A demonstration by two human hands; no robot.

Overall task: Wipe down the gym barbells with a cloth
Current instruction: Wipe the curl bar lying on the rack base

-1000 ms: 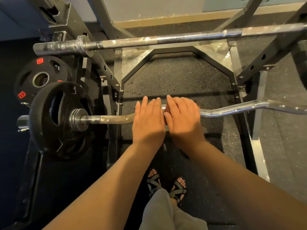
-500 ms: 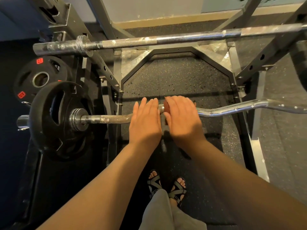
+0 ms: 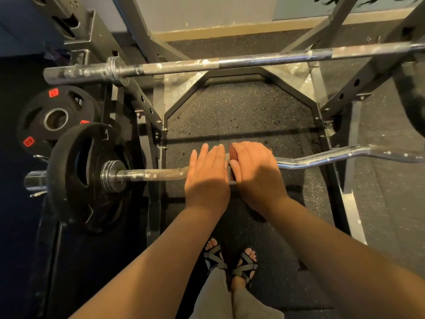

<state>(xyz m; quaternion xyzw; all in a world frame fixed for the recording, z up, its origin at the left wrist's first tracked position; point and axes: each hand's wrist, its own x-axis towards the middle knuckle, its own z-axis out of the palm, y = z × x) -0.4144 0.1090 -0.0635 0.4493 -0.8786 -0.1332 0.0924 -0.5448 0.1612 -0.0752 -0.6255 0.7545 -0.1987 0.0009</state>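
While my right hand (image 3: 255,173) curls over the middle of the curl bar (image 3: 322,157), fingers wrapped down the far side and thumb tucked underneath, a scrap of reddish-brown cloth (image 3: 234,153) peeks out at the index-finger edge, pressed against the steel. Most of it is hidden under my palm. My left hand (image 3: 207,178) lies flat on the bar just beside it, fingers straight and together, pointing away from me, the two hands almost touching. The bar runs level across the rack (image 3: 340,97) in front of me, dull and speckled on the left stretch, shinier where it bends off to the right. On its left sleeve sits a black weight plate (image 3: 69,176) behind a metal collar. Further out, a second plate (image 3: 55,118) with red tags sits beyond it. Higher on the rack, well apart from my hands, a straight barbell (image 3: 230,62) lies across with its left sleeve bare. Below, speckled rubber floor (image 3: 239,111) and my sandals (image 3: 230,261).
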